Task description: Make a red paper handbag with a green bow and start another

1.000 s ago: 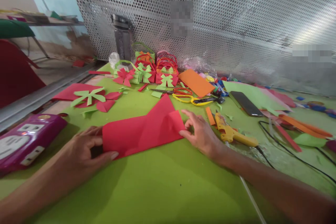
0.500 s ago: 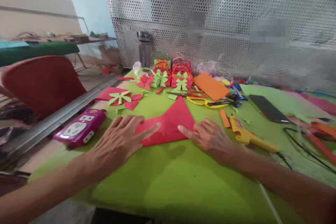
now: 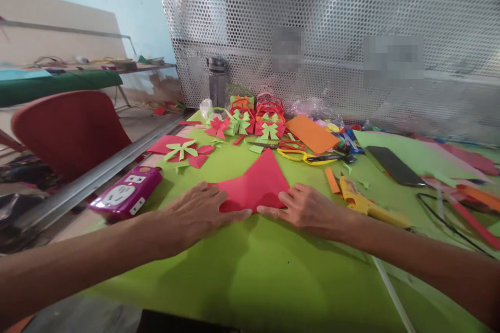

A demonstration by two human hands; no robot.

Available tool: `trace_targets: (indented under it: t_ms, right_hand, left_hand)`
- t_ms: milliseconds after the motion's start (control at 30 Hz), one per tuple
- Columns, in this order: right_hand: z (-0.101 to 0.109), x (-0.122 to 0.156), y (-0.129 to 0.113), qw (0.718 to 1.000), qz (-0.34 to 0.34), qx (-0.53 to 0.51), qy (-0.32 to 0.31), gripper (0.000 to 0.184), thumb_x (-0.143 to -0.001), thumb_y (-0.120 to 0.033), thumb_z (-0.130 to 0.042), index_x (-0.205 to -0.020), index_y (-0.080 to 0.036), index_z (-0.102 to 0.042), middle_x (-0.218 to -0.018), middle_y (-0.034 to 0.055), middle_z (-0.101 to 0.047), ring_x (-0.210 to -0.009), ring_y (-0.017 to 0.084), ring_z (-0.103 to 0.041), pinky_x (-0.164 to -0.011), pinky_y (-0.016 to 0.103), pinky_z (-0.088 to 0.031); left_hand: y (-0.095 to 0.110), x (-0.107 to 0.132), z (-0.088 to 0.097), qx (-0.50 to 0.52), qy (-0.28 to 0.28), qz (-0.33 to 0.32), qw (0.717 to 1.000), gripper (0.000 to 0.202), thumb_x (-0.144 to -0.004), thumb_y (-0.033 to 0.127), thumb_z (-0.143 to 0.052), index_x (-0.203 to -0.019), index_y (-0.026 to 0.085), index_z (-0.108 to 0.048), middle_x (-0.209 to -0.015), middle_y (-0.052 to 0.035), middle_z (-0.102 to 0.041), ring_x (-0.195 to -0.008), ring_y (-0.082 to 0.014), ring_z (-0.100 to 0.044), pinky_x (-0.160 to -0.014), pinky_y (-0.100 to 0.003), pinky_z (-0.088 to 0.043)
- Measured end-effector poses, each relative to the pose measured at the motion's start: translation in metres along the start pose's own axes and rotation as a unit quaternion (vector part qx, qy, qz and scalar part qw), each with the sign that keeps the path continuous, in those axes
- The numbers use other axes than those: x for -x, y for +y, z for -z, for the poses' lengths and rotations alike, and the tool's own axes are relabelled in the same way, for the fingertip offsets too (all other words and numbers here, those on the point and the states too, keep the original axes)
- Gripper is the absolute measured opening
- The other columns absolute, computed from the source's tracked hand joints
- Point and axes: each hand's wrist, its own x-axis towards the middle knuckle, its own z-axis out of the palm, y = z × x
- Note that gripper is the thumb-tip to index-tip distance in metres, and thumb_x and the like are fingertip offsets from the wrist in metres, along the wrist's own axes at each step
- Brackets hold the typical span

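Note:
A red paper sheet [image 3: 255, 184], folded into a triangle, lies on the green table cover [image 3: 242, 270]. My left hand [image 3: 199, 213] lies flat on its lower left part, fingers stretched out toward the fold's bottom edge. My right hand [image 3: 307, 208] presses flat on its lower right corner, fingers pointing left. The two hands' fingertips almost meet along the paper's near edge. Neither hand holds anything.
A purple power strip [image 3: 125, 192] sits left of my left hand. A yellow glue gun [image 3: 367, 203], yellow scissors [image 3: 312, 156], an orange sheet [image 3: 312, 134] and a black phone [image 3: 394, 165] lie to the right. Paper baskets with bows [image 3: 250, 117] stand at the back before a perforated metal screen. A red chair [image 3: 70, 130] is at left.
The red sheet has gone from a long strip to a folded triangle. Both hands came together and now press flat along its near edge.

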Motion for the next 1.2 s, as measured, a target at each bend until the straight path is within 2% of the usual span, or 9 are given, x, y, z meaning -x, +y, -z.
trace_targets:
  t_ms: [167,400,533,633,767,933,1100,1200]
  right_hand:
    - [0.001,-0.001,0.001,1.000,0.008,-0.011,-0.003,0.053,-0.095,-0.015,-0.036,-0.146,-0.019,-0.023,-0.073,0.0021,-0.055,-0.056,0.016,-0.048,-0.052,0.031,-0.028]
    - [0.002,-0.004,0.002,0.999,0.025,-0.020,-0.016,0.053,-0.094,-0.013,-0.038,-0.145,-0.018,-0.026,-0.074,0.0031,-0.057,-0.059,0.016,-0.048,-0.051,0.030,-0.028]
    - [0.006,-0.004,0.004,0.998,0.028,-0.026,-0.040,0.051,-0.093,-0.011,-0.040,-0.143,-0.017,-0.031,-0.076,0.0045,-0.058,-0.058,0.015,-0.048,-0.051,0.029,-0.027]
    - [0.011,-0.001,0.006,0.997,0.031,-0.037,-0.063,0.048,-0.093,-0.011,-0.042,-0.140,-0.015,-0.036,-0.078,0.0055,-0.059,-0.060,0.015,-0.050,-0.052,0.030,-0.029]
    - [0.011,0.010,0.008,0.996,0.020,-0.043,-0.076,0.047,-0.090,-0.007,-0.042,-0.136,-0.013,-0.039,-0.086,0.0074,-0.061,-0.062,0.015,-0.052,-0.053,0.030,-0.031]
    - [0.009,0.028,0.008,0.994,-0.001,-0.039,-0.104,0.048,-0.084,-0.005,-0.045,-0.131,-0.011,-0.044,-0.086,0.0064,-0.062,-0.063,0.016,-0.053,-0.054,0.032,-0.031]
    - [0.014,0.036,0.005,0.992,-0.018,-0.016,-0.126,0.051,-0.078,0.000,-0.046,-0.129,-0.007,-0.046,-0.079,0.0051,-0.060,-0.061,0.017,-0.052,-0.053,0.032,-0.031]
    - [0.013,0.040,0.000,0.991,-0.034,-0.005,-0.129,0.050,-0.076,0.002,-0.047,-0.125,-0.007,-0.049,-0.078,0.0053,-0.059,-0.062,0.018,-0.051,-0.053,0.033,-0.032]
  left_hand:
    - [0.000,-0.003,-0.003,0.006,-0.011,0.006,1.000,0.104,-0.065,-0.002,-0.055,-0.146,0.041,-0.007,-0.091,-0.0018,-0.048,-0.075,-0.0190,-0.045,-0.075,-0.036,-0.033]
    - [-0.002,-0.004,-0.011,0.000,0.013,-0.002,1.000,0.092,-0.067,0.005,-0.057,-0.142,0.043,-0.021,-0.086,-0.0021,-0.044,-0.071,-0.0197,-0.042,-0.067,-0.033,-0.030]
    - [0.000,-0.002,-0.004,0.019,0.022,0.003,1.000,0.091,-0.068,0.002,-0.055,-0.143,0.042,-0.022,-0.086,-0.0016,-0.045,-0.073,-0.0194,-0.043,-0.071,-0.034,-0.031]
    - [0.000,-0.002,0.005,0.040,0.015,-0.007,0.999,0.085,-0.069,0.004,-0.057,-0.141,0.039,-0.029,-0.085,-0.0018,-0.048,-0.073,-0.0190,-0.046,-0.073,-0.034,-0.033]
    - [0.000,-0.001,0.008,0.034,-0.003,0.007,0.999,0.082,-0.072,-0.001,-0.053,-0.139,0.042,-0.031,-0.087,-0.0017,-0.051,-0.074,-0.0181,-0.048,-0.073,-0.033,-0.034]
    - [-0.002,0.011,-0.011,0.020,0.014,0.025,0.999,0.089,-0.070,-0.004,-0.048,-0.141,0.044,-0.026,-0.084,-0.0013,-0.049,-0.070,-0.0181,-0.046,-0.067,-0.032,-0.030]
    - [-0.002,0.031,-0.017,0.036,0.067,0.044,0.996,0.081,-0.069,-0.007,-0.041,-0.135,0.040,-0.039,-0.082,-0.0011,-0.049,-0.070,-0.0176,-0.045,-0.066,-0.031,-0.029]
    - [0.002,0.043,-0.017,0.024,0.081,0.081,0.993,0.075,-0.072,-0.009,-0.038,-0.129,0.039,-0.047,-0.080,-0.0010,-0.048,-0.068,-0.0175,-0.044,-0.064,-0.031,-0.028]
